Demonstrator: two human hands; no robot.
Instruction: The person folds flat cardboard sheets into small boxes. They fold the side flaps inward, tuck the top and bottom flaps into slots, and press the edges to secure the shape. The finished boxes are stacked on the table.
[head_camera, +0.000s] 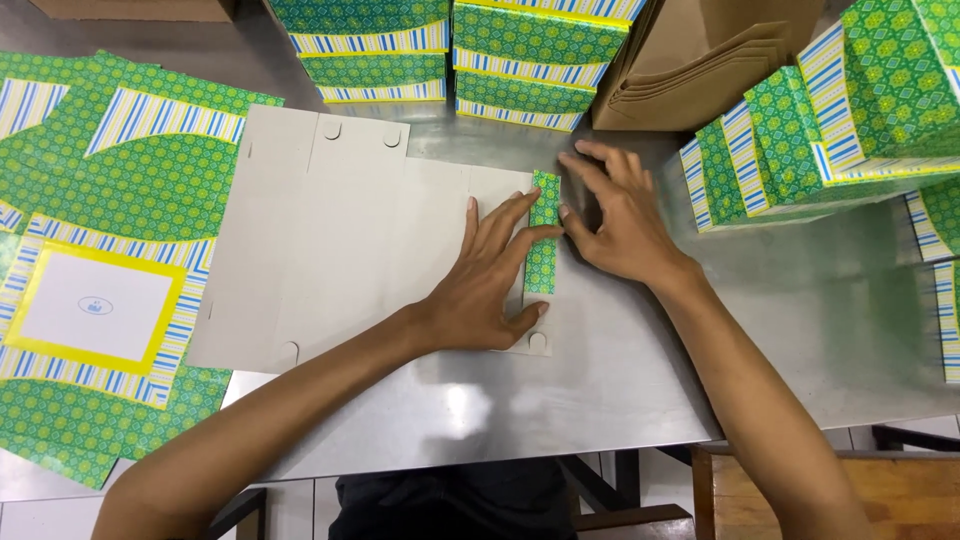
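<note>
A flat, unfolded grey cardboard box blank (340, 230) is lying plain side up on the brushed steel table (800, 320), and along its right edge a narrow glue flap (542, 232) is turned over so that its green patterned printed face is showing. The left hand (490, 275) is lying flat and open on the blank, palm down, its fingers (520, 215) spread and reaching across onto the flap, the thumb resting near the blank's lower right corner; it is pressing rather than clasping anything. The right hand (620, 215) is sitting just beside the flap on its right, fingers loosely bent and splayed, fingertips touching the flap's upper edge and the table, nothing closed in it. Both forearms are coming in from the bottom of the view, the left slanting up from the lower left, the right from the lower right. To the left, a stack of flat printed blanks (110, 260) is lying face up, green with blue-and-white striped bands and a yellow-framed white rectangular label panel (95, 305). At the top, folded green patterned cartons (450, 50) are standing in a row, next to a bundle of brown paper bags (700, 65). More assembled green cartons (840, 120) are piled at the right.
</note>
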